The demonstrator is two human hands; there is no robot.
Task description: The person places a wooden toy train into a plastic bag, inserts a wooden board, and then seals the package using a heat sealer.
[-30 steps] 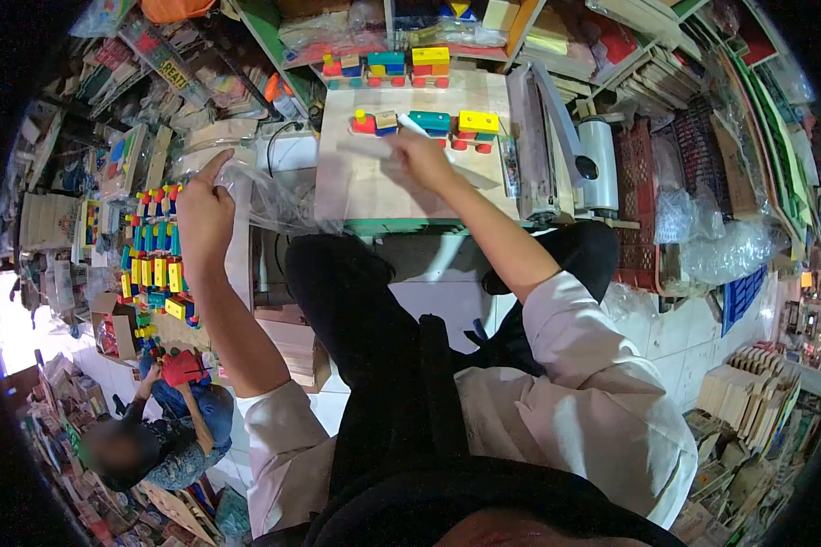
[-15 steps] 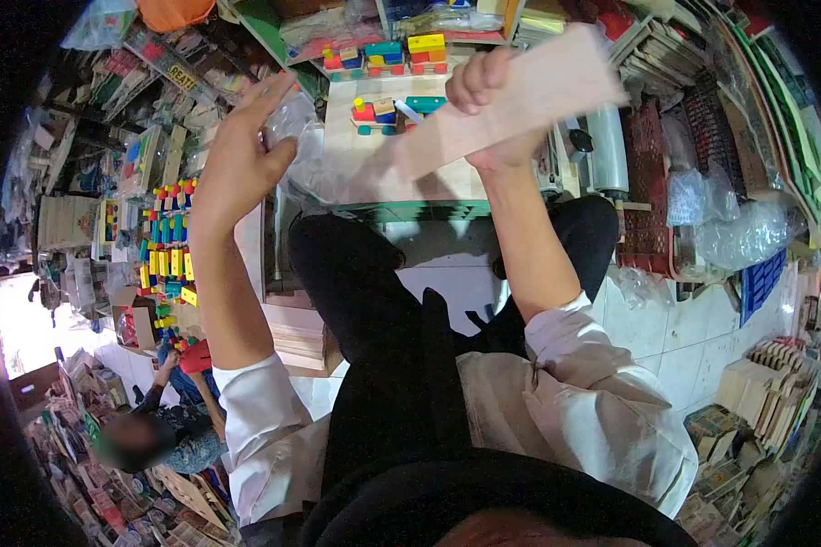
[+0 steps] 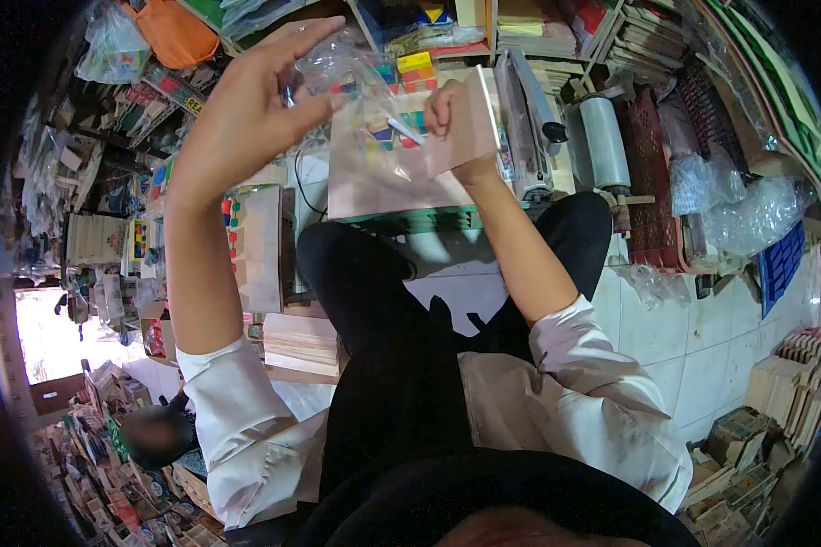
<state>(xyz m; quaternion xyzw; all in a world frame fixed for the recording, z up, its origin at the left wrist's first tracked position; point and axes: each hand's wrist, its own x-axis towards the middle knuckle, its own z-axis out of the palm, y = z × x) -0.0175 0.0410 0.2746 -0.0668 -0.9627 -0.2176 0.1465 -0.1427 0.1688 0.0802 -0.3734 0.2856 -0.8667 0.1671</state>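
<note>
My right hand (image 3: 452, 123) is wrapped round a pale flat wooden board (image 3: 472, 126), held tilted over the work table (image 3: 365, 196). My left hand (image 3: 263, 105) is raised at the table's left, thumb apart from the fingers, at the edge of a clear plastic bag (image 3: 351, 77). Whether its fingertips grip the bag cannot be made out. Behind the bag's film, coloured wooden toy pieces (image 3: 380, 134) lie on the table. A yellow and red toy block piece (image 3: 417, 68) stands further back. A white pointed thing (image 3: 406, 131) lies beside the board.
A long sealer-like device (image 3: 529, 128) and a roll of clear film (image 3: 604, 141) stand right of the table. Red crates (image 3: 648, 196) are further right. Stacked boards (image 3: 299, 342) lie at the lower left. Another person (image 3: 160, 436) is at the far lower left.
My left hand has moved up, and the clear bag now spreads over the toys. The board in my right hand has turned more upright and shifted left. The view has shifted.
</note>
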